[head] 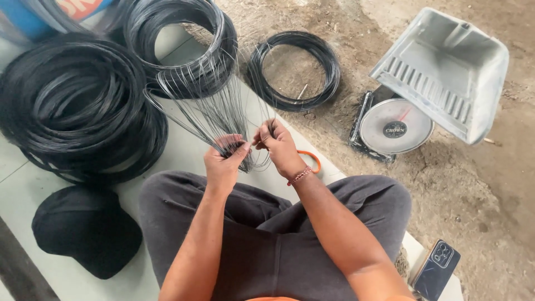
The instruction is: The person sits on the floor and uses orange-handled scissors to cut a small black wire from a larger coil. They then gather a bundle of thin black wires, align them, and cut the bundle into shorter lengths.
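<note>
Grey trousers [267, 234] fill the foreground. Above the knees, left hand [224, 159] is closed around a bundle of thin dark wire strands [214, 106], and right hand [277, 144] pinches a few. They look light, springy, slippery; best gripped near the gathered end.

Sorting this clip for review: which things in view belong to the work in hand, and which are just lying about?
In use:
- left hand and right hand, both gripping the bundle of thin wire strands
- large wire coils, apparently the same wire
- small wire coil

Lying about:
- black cap
- dial scale with its metal scoop pan
- phone
</note>
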